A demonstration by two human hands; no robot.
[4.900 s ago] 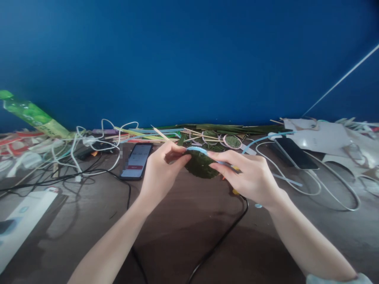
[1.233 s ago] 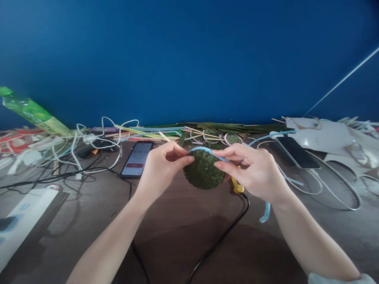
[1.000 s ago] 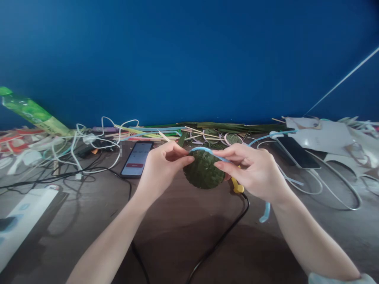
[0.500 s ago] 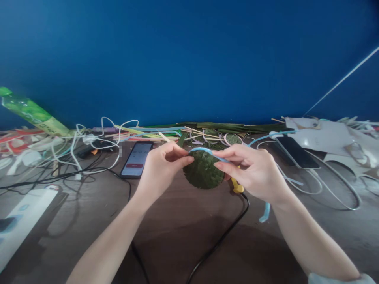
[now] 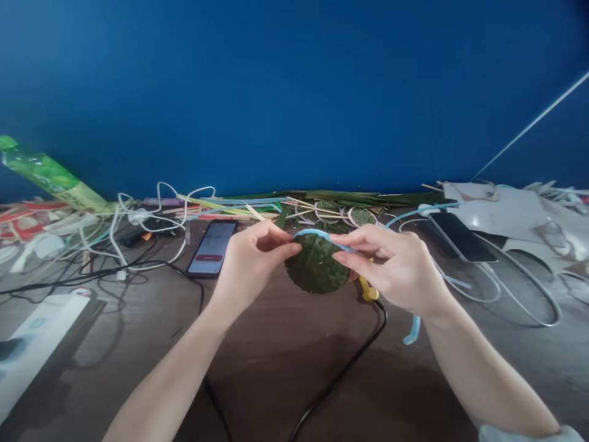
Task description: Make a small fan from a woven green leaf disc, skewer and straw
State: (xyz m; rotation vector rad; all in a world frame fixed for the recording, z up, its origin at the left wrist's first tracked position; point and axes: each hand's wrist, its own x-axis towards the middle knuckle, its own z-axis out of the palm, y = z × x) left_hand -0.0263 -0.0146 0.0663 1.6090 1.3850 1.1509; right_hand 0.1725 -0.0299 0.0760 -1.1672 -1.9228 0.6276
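Fingers (image 5: 289,250) of the left hand (image 5: 251,264) were pinched closed on the top edge of a round green mat (image 5: 317,267), right where a blue strip (image 5: 311,233) began to show. Across from them, the right hand (image 5: 396,267) pinched the same strip, finger and thumb almost together. It looked like the strip was being fitted along the edge. The next bit seemed to need a gentle, steady pinch, so the strip would not slip. The mat was between both hands, over the worktop (image 5: 276,368); I could not tell if it touched down. It was dark green, with a bumpy, woven look and a slightly wavy edge. Partly hidden by the right hand was a yellow thing (image 5: 369,291) on a black cord (image 5: 335,379). To the left lay a lit phone (image 5: 211,248). Farther back sat a small green round (image 5: 362,216) with a pale rim, then a blue wall (image 5: 294,92).
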